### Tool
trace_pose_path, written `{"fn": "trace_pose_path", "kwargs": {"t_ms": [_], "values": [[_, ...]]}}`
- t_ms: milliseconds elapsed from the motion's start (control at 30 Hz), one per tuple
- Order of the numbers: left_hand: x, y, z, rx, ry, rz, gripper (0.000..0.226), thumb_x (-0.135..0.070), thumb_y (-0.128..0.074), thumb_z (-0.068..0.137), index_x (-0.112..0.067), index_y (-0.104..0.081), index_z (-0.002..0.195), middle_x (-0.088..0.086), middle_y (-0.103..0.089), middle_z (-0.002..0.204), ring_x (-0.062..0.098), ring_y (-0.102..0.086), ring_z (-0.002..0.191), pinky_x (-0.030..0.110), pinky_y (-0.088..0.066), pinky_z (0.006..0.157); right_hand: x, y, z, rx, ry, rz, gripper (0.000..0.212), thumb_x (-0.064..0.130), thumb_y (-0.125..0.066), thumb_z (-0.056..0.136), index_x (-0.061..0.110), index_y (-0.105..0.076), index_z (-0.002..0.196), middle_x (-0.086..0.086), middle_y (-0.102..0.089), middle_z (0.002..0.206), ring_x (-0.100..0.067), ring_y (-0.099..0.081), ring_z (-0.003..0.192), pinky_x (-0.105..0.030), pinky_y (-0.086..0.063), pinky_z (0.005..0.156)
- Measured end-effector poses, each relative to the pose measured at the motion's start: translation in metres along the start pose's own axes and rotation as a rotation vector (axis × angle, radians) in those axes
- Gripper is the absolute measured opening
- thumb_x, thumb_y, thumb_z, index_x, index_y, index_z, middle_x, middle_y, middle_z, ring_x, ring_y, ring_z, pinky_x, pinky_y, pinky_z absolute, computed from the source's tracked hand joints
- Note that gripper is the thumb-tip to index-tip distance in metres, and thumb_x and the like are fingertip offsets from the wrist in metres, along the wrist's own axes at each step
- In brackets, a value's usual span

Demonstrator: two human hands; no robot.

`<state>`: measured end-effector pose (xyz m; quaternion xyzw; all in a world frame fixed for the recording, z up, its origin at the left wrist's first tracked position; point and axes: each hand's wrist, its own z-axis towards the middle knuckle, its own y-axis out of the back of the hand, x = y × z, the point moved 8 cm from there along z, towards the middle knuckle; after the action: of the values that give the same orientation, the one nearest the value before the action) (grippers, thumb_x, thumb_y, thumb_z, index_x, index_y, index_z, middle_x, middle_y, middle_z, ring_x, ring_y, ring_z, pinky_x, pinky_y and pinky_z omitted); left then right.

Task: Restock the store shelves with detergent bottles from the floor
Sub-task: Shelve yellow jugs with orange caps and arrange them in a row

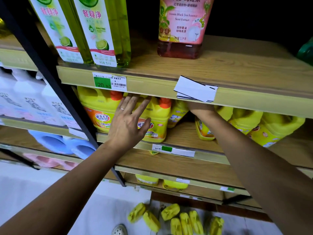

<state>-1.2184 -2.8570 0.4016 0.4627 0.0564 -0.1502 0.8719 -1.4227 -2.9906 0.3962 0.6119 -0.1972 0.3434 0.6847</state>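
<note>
Found the left grip wide, fingers straight and spread, laid flat against the front of a yellow detergent bottle with an orange cap, upright at the front of the middle shelf. Noted a ring on one finger. Logged a second orange-capped bottle just beside it on the left, also upright. Traced the right grip under the upper shelf, fingers hidden behind the front lip; could not tell whether wide, narrow or holding anything. Recorded a small yellow bottle tilted just beside the right wrist, and further right more yellow bottles, leaning. Counted a loose group of yellow bottles on the floor, lying on their sides near the foot of the shelving, with a shoe toe near them at the bottom edge. On the upper shelf, marked two green bottles at the left and a pink-labelled bottle of dark liquid near the middle, well apart. On its lip, read a green price tag showing 20.80 and saw a white paper slip hanging askew. Left of the black post, saw white bottles above blue ones.
</note>
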Motion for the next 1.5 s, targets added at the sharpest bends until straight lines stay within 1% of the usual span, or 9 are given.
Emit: {"fn": "trace_pose_path", "kwargs": {"t_ms": [100, 233, 367, 600, 733, 833, 1100, 1367, 1500], "values": [[0.001, 0.002, 0.004, -0.027, -0.032, 0.021, 0.055, -0.033, -0.065, 0.090, -0.009, -0.058, 0.138, 0.025, -0.059, 0.127, 0.042, -0.053, 0.122, 0.052, -0.034, 0.115, -0.033, -0.002, -0.027, 0.040, -0.262, 0.044, 0.042, 0.026, -0.054, 0.099, -0.001, -0.061, 0.130, -0.020, -0.060, 0.136, -0.032, -0.055, 0.127, -0.008, -0.039, 0.069], [0.003, 0.000, 0.006, -0.024, -0.050, 0.054, 0.055, -0.043, -0.065, 0.093, -0.013, -0.058, 0.138, 0.021, -0.060, 0.122, 0.041, -0.055, 0.116, 0.054, -0.038, 0.111, 0.011, 0.034, -0.050, -0.360, 0.098, 0.049, 0.022, 0.016, -0.072, 0.076, 0.006, -0.074, 0.095, -0.002, -0.071, 0.108, -0.022, -0.062, 0.113, -0.024, -0.040, 0.094], [0.005, -0.001, 0.006, -0.012, -0.046, 0.067, 0.058, -0.047, -0.065, 0.093, -0.019, -0.055, 0.143, 0.018, -0.057, 0.127, 0.039, -0.050, 0.122, 0.054, -0.036, 0.111, 0.020, 0.038, -0.069, -0.385, 0.201, 0.073, 0.010, 0.021, -0.063, 0.065, 0.012, -0.066, 0.064, 0.005, -0.061, 0.072, -0.018, -0.059, 0.087, -0.020, -0.034, 0.077], [0.003, -0.001, 0.012, 0.003, -0.036, 0.085, 0.057, -0.048, -0.065, 0.092, -0.017, -0.056, 0.140, 0.017, -0.059, 0.122, 0.039, -0.051, 0.121, 0.055, -0.038, 0.110, 0.020, 0.033, -0.069, -0.353, 0.219, 0.207, 0.010, 0.024, -0.074, 0.074, 0.016, -0.067, 0.075, 0.005, -0.067, 0.087, -0.022, -0.065, 0.099, -0.028, -0.047, 0.088], [0.004, -0.001, 0.016, -0.012, -0.044, 0.086, 0.056, -0.047, -0.069, 0.090, -0.015, -0.060, 0.135, 0.018, -0.061, 0.115, 0.042, -0.055, 0.112, 0.054, -0.044, 0.103, -0.006, 0.026, -0.089, -0.465, 0.109, 0.295, 0.064, 0.036, -0.078, 0.080, 0.012, -0.054, 0.135, 0.002, -0.053, 0.134, -0.013, -0.046, 0.128, -0.008, -0.028, 0.107], [0.006, 0.000, 0.019, -0.049, -0.060, 0.080, 0.054, -0.047, -0.074, 0.086, -0.014, -0.063, 0.127, 0.019, -0.063, 0.112, 0.043, -0.058, 0.106, 0.054, -0.047, 0.097, -0.037, -0.004, -0.113, -0.468, -0.065, 0.293, 0.085, 0.041, -0.080, 0.080, 0.012, -0.039, 0.148, -0.001, -0.048, 0.143, -0.006, -0.039, 0.131, 0.004, -0.019, 0.100], [0.007, 0.004, 0.017, -0.093, -0.102, 0.059, 0.058, -0.047, -0.081, 0.080, -0.014, -0.061, 0.123, 0.019, -0.059, 0.110, 0.041, -0.054, 0.100, 0.052, -0.048, 0.087, -0.072, -0.058, -0.131, -0.390, -0.291, 0.196, 0.082, 0.043, -0.078, 0.081, 0.013, -0.040, 0.148, -0.010, -0.072, 0.113, -0.034, -0.067, 0.098, -0.040, -0.053, 0.079], [0.012, 0.002, 0.017, -0.159, -0.138, 0.091, 0.060, -0.062, -0.067, 0.083, -0.013, -0.061, 0.119, 0.016, -0.052, 0.106, 0.037, -0.048, 0.096, 0.045, -0.040, 0.080, -0.070, -0.058, -0.141, -0.471, -0.246, 0.202, 0.065, 0.012, -0.080, 0.077, 0.006, -0.051, 0.135, -0.012, -0.066, 0.118, -0.017, -0.060, 0.097, -0.024, -0.043, 0.077], [0.016, -0.002, 0.016, -0.157, -0.134, 0.072, 0.061, -0.062, -0.066, 0.084, -0.015, -0.058, 0.121, 0.014, -0.047, 0.110, 0.038, -0.048, 0.100, 0.047, -0.042, 0.083, -0.112, -0.008, -0.142, -0.671, -0.354, 0.180, 0.065, 0.024, -0.082, 0.075, 0.007, -0.051, 0.131, -0.011, -0.053, 0.125, -0.032, -0.058, 0.111, -0.045, -0.051, 0.090]]}}
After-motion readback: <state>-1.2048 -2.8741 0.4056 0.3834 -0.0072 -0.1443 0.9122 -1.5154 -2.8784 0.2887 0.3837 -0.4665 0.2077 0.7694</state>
